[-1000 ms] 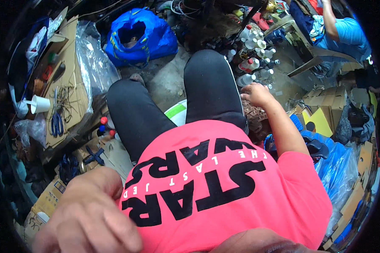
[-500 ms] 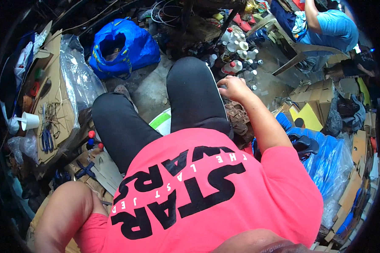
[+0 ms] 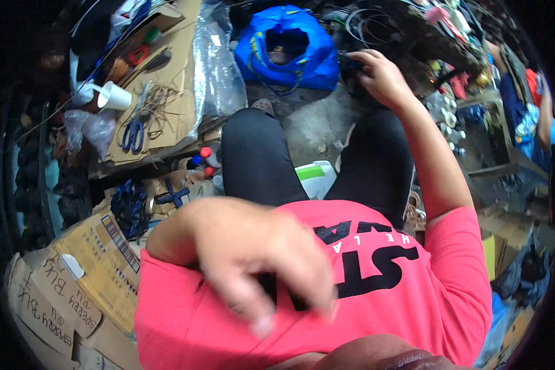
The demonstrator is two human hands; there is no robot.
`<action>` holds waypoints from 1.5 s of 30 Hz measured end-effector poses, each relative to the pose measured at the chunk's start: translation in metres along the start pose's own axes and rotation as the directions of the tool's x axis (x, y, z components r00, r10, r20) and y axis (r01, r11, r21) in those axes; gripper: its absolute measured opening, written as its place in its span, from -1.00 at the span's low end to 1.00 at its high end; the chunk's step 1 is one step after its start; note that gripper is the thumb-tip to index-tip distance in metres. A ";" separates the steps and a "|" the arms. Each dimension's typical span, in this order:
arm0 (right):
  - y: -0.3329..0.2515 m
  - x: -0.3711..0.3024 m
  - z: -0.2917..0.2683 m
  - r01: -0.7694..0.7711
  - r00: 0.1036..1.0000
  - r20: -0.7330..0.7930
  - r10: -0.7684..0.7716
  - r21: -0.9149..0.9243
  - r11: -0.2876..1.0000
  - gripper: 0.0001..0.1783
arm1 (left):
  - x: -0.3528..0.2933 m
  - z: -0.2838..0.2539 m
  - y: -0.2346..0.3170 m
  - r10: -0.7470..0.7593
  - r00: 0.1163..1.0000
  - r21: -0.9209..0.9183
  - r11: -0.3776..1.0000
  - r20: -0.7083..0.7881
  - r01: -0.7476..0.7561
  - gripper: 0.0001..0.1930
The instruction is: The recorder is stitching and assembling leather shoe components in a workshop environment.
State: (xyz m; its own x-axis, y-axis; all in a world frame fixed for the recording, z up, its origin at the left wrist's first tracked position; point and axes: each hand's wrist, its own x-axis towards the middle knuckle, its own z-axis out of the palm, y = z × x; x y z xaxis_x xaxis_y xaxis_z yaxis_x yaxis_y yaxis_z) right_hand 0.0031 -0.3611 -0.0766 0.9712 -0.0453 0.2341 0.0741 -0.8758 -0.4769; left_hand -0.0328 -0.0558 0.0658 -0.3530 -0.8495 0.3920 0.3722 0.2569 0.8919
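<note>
My left hand (image 3: pixel 262 256) hangs in front of the pink shirt (image 3: pixel 376 333), blurred by motion. Its thumb and fingers are apart and point downward, and I see nothing held in them. My right hand (image 3: pixel 382 79) is raised beyond my right knee, just right of the blue bag (image 3: pixel 324 65). Its fingers are partly bent and spread, with dark clutter behind the fingertips. No held thing can be made out there. Between my legs in black trousers (image 3: pixel 256 157) sits a white thing with a green band (image 3: pixel 314 172).
On a cardboard sheet (image 3: pixel 182 77) at the left lie blue-handled scissors (image 3: pixel 132 134), cords and a white cup (image 3: pixel 114 97). Cardboard boxes (image 3: pixel 61 302) fill the lower left. Bottles (image 3: pixel 447 117) stand at the right. A person's arm (image 3: pixel 544 117) shows at the far right.
The view has swung, so the scene sits farther right. My left hand has come up in front of my chest. My right hand has left the side of my right thigh and reached forward.
</note>
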 end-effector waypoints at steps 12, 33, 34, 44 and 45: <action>0.009 0.098 0.090 0.351 0.870 0.487 -0.077 -0.504 0.789 -0.81 | -0.086 -0.255 -0.083 0.179 0.581 0.456 -0.456 -0.794 0.764 -0.68; -0.015 0.020 0.043 0.261 0.897 0.388 -0.213 -0.074 0.963 -0.92 | -0.054 -0.242 -0.064 -0.249 0.595 0.643 -0.348 -0.765 0.682 -0.81; -0.014 0.020 0.042 0.273 0.895 0.382 -0.231 -0.059 0.960 -0.92 | -0.041 -0.261 -0.072 -0.239 0.603 0.649 -0.279 -0.761 0.708 -0.83; -0.001 0.022 0.034 0.215 0.861 0.464 -0.208 0.038 0.976 -0.81 | -0.063 -0.419 -0.245 -0.629 -0.073 0.226 -0.383 -0.774 0.896 -0.58; 0.000 0.022 0.033 0.198 0.878 0.426 -0.216 0.086 0.976 -0.79 | -0.085 -0.418 -0.255 -0.603 -0.129 0.149 -0.388 -0.787 0.910 -0.55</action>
State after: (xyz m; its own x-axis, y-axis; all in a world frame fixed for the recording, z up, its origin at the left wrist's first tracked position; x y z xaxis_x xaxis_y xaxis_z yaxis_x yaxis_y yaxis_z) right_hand 0.0316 -0.3463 -0.0992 0.9337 0.3542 -0.0526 0.2844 -0.8227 -0.4922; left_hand 0.2614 -0.2413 -0.2891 0.4964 -0.4084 -0.7660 -0.5930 -0.8039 0.0443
